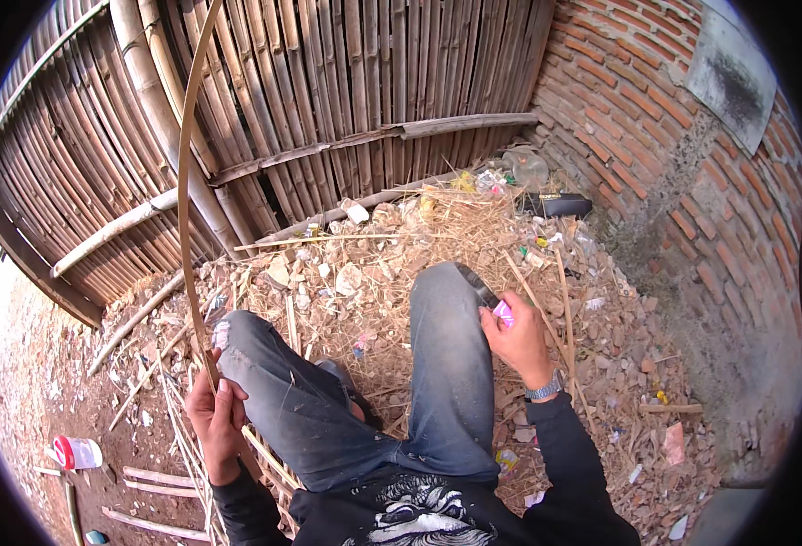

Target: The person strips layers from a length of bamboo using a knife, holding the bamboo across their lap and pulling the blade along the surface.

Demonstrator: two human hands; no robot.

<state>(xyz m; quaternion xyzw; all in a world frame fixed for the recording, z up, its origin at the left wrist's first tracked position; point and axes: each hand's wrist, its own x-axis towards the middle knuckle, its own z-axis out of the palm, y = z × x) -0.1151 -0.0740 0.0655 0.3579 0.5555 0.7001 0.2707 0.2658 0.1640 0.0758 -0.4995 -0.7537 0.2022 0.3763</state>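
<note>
My left hand [217, 414] is closed around the lower part of a long, thin bamboo strip [185, 173]. The strip rises beside my left knee, bends slightly and runs out past the top of the view. Over by my right knee, my right hand [519, 338] grips the pink handle of a knife [481, 289]. Its dark blade points up and to the left, close against the jeans at the knee. Knife and strip are well apart. My fingers hide part of the handle.
A bamboo slat fence [328, 82] stands ahead, meeting a brick wall [638, 100] on the right. Rubble, straw and litter cover the ground around my legs. Several cut bamboo pieces [160, 482] lie at the left near a white tub with a red lid [78, 452].
</note>
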